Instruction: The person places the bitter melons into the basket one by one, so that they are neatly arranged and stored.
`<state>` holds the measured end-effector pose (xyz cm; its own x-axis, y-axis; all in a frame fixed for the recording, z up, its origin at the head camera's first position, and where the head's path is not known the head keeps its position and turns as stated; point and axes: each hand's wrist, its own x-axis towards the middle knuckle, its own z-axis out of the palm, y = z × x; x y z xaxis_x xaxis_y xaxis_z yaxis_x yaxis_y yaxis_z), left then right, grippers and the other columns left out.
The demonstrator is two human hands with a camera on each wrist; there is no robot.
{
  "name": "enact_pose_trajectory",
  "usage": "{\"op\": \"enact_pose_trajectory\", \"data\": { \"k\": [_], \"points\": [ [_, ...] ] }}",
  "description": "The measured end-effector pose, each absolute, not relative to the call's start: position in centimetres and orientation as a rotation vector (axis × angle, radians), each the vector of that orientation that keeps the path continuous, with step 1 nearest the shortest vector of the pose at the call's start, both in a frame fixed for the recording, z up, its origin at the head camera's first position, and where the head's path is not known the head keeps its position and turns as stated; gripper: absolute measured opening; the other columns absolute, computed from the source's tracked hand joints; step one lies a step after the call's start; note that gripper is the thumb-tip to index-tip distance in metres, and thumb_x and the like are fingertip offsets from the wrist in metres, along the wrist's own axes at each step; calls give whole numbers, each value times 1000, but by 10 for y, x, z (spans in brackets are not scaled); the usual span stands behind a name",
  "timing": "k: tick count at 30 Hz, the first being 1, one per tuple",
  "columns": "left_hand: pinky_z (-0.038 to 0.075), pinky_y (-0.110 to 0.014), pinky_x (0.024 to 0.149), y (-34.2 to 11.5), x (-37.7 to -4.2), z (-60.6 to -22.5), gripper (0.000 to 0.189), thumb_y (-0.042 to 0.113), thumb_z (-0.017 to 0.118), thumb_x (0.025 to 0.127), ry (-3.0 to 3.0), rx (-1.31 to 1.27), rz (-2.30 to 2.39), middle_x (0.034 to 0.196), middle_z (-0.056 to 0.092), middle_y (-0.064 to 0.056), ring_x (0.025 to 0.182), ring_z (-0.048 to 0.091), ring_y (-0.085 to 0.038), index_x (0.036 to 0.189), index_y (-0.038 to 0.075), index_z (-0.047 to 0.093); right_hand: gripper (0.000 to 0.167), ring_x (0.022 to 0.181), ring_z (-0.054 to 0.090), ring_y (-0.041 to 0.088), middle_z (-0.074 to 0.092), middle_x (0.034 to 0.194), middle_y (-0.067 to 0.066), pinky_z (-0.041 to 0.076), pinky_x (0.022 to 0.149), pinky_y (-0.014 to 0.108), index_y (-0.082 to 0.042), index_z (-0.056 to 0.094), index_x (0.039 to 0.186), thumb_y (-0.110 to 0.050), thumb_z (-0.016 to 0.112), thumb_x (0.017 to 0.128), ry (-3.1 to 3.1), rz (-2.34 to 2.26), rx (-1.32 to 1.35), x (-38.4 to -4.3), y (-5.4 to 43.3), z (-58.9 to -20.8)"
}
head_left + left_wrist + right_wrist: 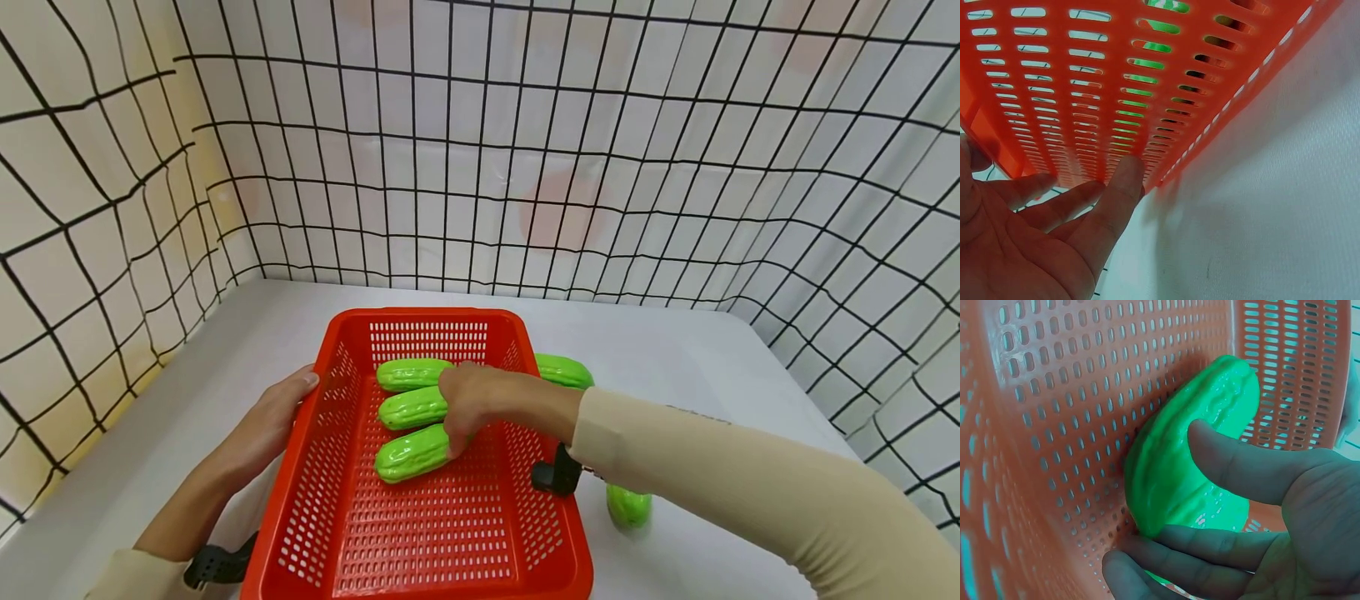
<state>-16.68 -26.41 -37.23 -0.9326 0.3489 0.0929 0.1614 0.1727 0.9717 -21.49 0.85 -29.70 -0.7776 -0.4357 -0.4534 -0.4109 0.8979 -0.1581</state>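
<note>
Inside a red perforated plastic basket (pixel 435 533), three glossy light green bitter melons lie roughly side by side. My right hand (pixel 472 404) reaches over the right wall and covers the right ends of the melons. Its thumb and curved fingers hold the nearest bitter melon (pixel 411 454); in the right wrist view the thumb overlaps this melon (pixel 1179 456) and the fingers are at its lower end. My left hand (pixel 262 425) is at the basket's left side, thumb at the rim. In the left wrist view its extended fingers (pixel 1113 212) touch the outer wall.
Right of the basket, one bitter melon (pixel 564 371) lies beside the far part of the wall. Another bitter melon (pixel 628 506) shows below my right sleeve. The white table (pixel 690 358) is bordered at the back and sides by black wire grid (pixel 487 200).
</note>
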Motion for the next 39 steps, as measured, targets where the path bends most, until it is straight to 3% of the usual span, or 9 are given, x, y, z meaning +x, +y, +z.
{"op": "enact_pose_trajectory", "data": {
  "k": [7,14,17,19,24,27,30,33,39],
  "points": [
    [62,-50,71,-263,-167,-373,53,40,28,112,2281,502,1856,117,58,-34,87,74,-38,149,2,32,39,67,44,14,48,76,0,40,57,25,-11,57,89,-27,90,76,2567,-102,-605,-214,16,-288],
    [62,-50,72,-263,-167,-373,53,40,28,112,2278,510,1858,117,57,-34,87,74,-38,150,2,31,42,72,54,14,61,82,0,48,60,25,-9,62,99,-25,92,73,2592,-171,-577,-217,28,-280],
    [62,-50,72,-263,-167,-373,54,40,28,112,2278,509,1855,118,57,-34,87,74,-38,151,3,30,34,59,47,12,52,64,-2,43,52,23,-10,63,84,-26,92,74,2597,-175,-573,-217,34,-278],
    [62,-49,72,-263,-167,-373,54,40,28,112,2278,505,1855,118,57,-34,87,74,-38,151,3,30,37,51,37,10,41,54,-4,37,47,23,-12,57,69,-26,91,75,2599,-185,-576,-217,38,-276],
    [62,-49,72,-263,-167,-372,55,40,27,112,2276,495,1856,119,56,-35,87,74,-38,153,4,27,49,48,28,9,32,49,-5,31,44,21,-15,49,53,-27,89,78,2603,-253,-647,-212,49,-270],
    [62,-50,72,-262,-167,-372,55,41,27,112,2275,484,1856,120,56,-35,87,74,-38,154,5,27,39,54,35,10,38,55,-5,34,46,22,-12,57,60,-26,89,79,2619,-309,-693,-210,57,-268],
    [62,-50,71,-262,-167,-372,55,41,28,112,2277,471,1854,120,56,-34,87,74,-38,154,5,27,26,66,48,10,52,68,-6,46,55,23,-7,69,79,-24,88,80,2632,-399,-697,-207,65,-265],
    [62,-50,71,-263,-166,-372,55,41,29,112,2282,463,1855,118,57,-33,86,74,-38,153,5,28,27,87,63,13,69,90,-4,57,72,28,-7,73,103,-21,84,83,2632,-524,-704,-205,74,-265],
    [62,-50,71,-264,-166,-373,55,40,28,112,2284,476,1855,118,58,-33,87,74,-38,153,5,28,19,88,65,12,70,91,-4,57,78,29,-11,72,105,-9,69,86,2609,-690,-822,-203,92,-267]
  ]
}}
